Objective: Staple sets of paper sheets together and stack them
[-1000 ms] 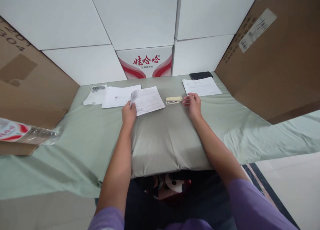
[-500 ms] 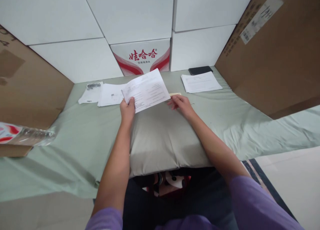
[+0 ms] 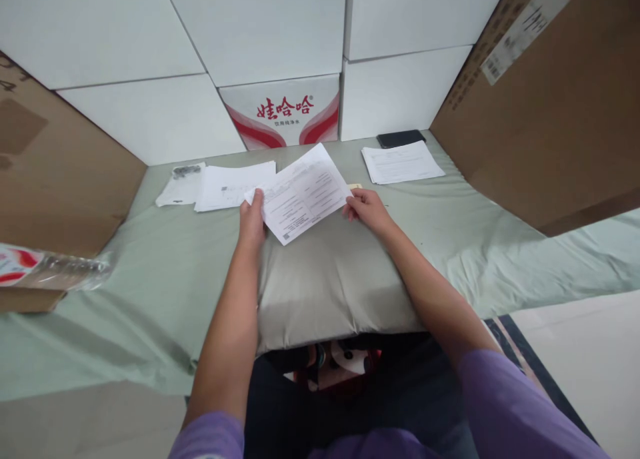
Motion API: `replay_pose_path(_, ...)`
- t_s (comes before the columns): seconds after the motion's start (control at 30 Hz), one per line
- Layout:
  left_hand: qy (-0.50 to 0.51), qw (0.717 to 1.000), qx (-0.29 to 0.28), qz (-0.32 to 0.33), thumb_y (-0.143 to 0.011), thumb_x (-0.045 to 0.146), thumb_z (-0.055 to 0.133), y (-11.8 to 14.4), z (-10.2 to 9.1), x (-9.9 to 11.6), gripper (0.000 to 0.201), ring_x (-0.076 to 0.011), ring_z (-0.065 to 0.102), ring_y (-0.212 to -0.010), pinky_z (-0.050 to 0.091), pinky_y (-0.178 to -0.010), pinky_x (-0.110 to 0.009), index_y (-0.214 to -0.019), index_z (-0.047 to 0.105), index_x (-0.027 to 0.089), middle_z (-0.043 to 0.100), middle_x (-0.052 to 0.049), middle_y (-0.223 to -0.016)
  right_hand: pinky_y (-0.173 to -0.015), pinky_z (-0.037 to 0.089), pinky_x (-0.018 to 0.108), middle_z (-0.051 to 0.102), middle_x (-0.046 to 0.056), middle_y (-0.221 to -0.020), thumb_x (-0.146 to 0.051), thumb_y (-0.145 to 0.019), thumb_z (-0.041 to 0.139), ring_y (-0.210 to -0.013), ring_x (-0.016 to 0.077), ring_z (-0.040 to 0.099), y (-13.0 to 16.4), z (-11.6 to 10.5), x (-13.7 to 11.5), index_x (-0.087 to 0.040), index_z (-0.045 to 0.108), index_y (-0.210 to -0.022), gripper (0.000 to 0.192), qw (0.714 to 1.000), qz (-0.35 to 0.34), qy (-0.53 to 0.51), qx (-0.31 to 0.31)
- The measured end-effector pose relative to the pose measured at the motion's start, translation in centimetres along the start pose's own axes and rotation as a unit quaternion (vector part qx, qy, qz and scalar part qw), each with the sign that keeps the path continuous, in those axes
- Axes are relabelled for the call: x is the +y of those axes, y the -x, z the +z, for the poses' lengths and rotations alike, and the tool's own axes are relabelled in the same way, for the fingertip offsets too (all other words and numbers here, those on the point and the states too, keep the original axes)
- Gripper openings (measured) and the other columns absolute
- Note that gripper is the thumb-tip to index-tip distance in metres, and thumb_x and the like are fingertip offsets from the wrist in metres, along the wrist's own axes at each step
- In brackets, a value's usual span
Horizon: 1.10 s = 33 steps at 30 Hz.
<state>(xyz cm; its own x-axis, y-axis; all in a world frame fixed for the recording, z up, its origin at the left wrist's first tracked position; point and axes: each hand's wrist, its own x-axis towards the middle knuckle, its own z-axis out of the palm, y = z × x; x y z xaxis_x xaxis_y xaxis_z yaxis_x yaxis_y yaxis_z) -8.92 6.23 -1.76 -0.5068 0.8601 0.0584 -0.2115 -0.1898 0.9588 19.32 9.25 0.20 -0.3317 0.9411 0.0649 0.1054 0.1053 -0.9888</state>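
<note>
Over the far edge of the grey pillow, at twelve o'clock from your lap, you hold a printed sheet between both hands: your left hand pinches its nine o'clock corner with thumb on top, and your right hand grips the three o'clock edge with curled fingers. The risk, as I judge it, is creasing or tearing if the hands pull apart, since the paper looks thin and is tilted with one corner raised. It could also slip and slide off the soft, sloping pillow. A beige stapler lies mostly hidden just behind your right hand, easy to knock. The sheet is white, covered in small print, with a small square code near its six o'clock corner.
</note>
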Motion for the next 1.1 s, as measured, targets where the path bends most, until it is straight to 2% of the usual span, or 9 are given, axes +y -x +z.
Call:
replay_pose_path(0.1,-0.002,0.999,-0.013,-0.046,-0.089,0.059,0.062,0.0,-0.4,0.8,0.052,-0.0267,0.066,-0.122,0.057,-0.096,-0.032,-0.117,0.069,0.016,0.073,-0.014,-0.122,-0.046,0.037,0.023,0.068,0.002,-0.064,-0.025,-0.085,0.055,-0.048,0.012,0.057,0.0,0.0,0.0,-0.019,0.059,-0.076,0.012,1.0,0.011,0.025,-0.011)
replay_pose_path(0.17,-0.014,0.992,-0.062,-0.105,-0.093,0.064,0.051,0.0,-1.1,1.5,0.059,-0.0271,0.07,-0.113,0.06,-0.085,-0.032,-0.118,0.07,0.014,0.075,-0.015,-0.116,-0.048,0.038,0.023,0.067,0.001,-0.062,-0.023,-0.083,0.054,-0.049,0.0121,0.057,-0.1,-0.1,0.1,-0.02,0.056,-0.072,0.012,0.999,0.019,0.045,-0.024)
replay_pose_path(0.23,-0.047,0.978,-0.118,-0.164,-0.093,0.063,0.05,0.1,-2.0,2.2,0.059,-0.0266,0.074,-0.099,0.062,-0.072,-0.031,-0.117,0.071,0.013,0.077,-0.015,-0.107,-0.051,0.04,0.023,0.066,0.0,-0.06,-0.021,-0.082,0.053,-0.05,0.0118,0.056,-0.1,-0.3,0.0,-0.02,0.055,-0.07,0.012,0.997,0.022,0.065,-0.042)
replay_pose_path(0.37,-0.159,0.941,-0.187,-0.232,-0.08,0.032,0.073,0.3,-3.3,3.2,0.039,-0.021,0.073,-0.074,0.059,-0.057,-0.026,-0.112,0.072,0.01,0.077,-0.011,-0.089,-0.057,0.043,0.025,0.063,-0.002,-0.056,-0.02,-0.082,0.051,-0.051,0.0115,0.053,0.2,-0.6,-0.3,-0.02,0.057,-0.073,0.011,0.992,0.008,0.105,-0.067)
replay_pose_path(0.47,-0.211,0.914,-0.219,-0.268,-0.073,0.018,0.074,0.4,-3.6,3.7,0.038,-0.0199,0.071,-0.067,0.059,-0.052,-0.027,-0.11,0.072,0.01,0.076,-0.01,-0.084,-0.059,0.044,0.025,0.062,-0.002,-0.057,-0.02,-0.084,0.05,-0.053,0.012,0.055,0.3,-0.5,-0.2,-0.021,0.056,-0.072,0.013,0.99,-0.002,0.126,-0.067)
replay_pose_path(0.57,-0.24,0.902,-0.218,-0.284,-0.073,0.016,0.072,0.5,-3.9,4.2,0.037,-0.0176,0.067,-0.058,0.055,-0.045,-0.025,-0.11,0.07,0.012,0.074,-0.007,-0.079,-0.058,0.044,0.026,0.065,-0.001,-0.061,-0.022,-0.086,0.052,-0.052,0.0123,0.055,0.1,-0.3,0.3,-0.021,0.057,-0.078,0.01,0.994,-0.002,0.104,-0.038)
replay_pose_path(0.7,-0.265,0.903,-0.192,-0.279,-0.072,0.015,0.072,0.4,-4.8,5.0,0.032,-0.0167,0.067,-0.059,0.053,-0.044,-0.023,-0.103,0.069,0.014,0.072,-0.005,-0.076,-0.052,0.041,0.025,0.064,-0.003,-0.063,-0.024,-0.086,0.053,-0.047,0.0115,0.052,-0.5,-0.3,1.0,-0.021,0.058,-0.094,0.009,0.998,0.013,0.048,0.047)
replay_pose_path(0.8,-0.276,0.902,-0.182,-0.277,-0.071,0.015,0.071,0.4,-5.3,5.4,0.026,-0.017,0.067,-0.06,0.053,-0.043,-0.023,-0.097,0.068,0.015,0.071,-0.004,-0.074,-0.051,0.04,0.024,0.062,-0.004,-0.061,-0.026,-0.086,0.054,-0.046,0.011,0.05,-0.8,-0.9,1.2,-0.021,0.057,-0.093,0.009,0.995,0.015,0.038,0.094)
replay_pose_path(1.1,-0.281,0.909,-0.154,-0.267,-0.071,0.017,0.071,0.4,-5.3,6.0,0.027,-0.0225,0.074,-0.08,0.059,-0.054,-0.026,-0.098,0.067,0.016,0.075,-0.008,-0.09,-0.051,0.04,0.025,0.061,-0.004,-0.06,-0.03,-0.087,0.054,-0.046,0.0114,0.05,-1.2,-1.4,2.0,-0.022,0.057,-0.088,0.009,0.992,0.0,0.046,0.118)
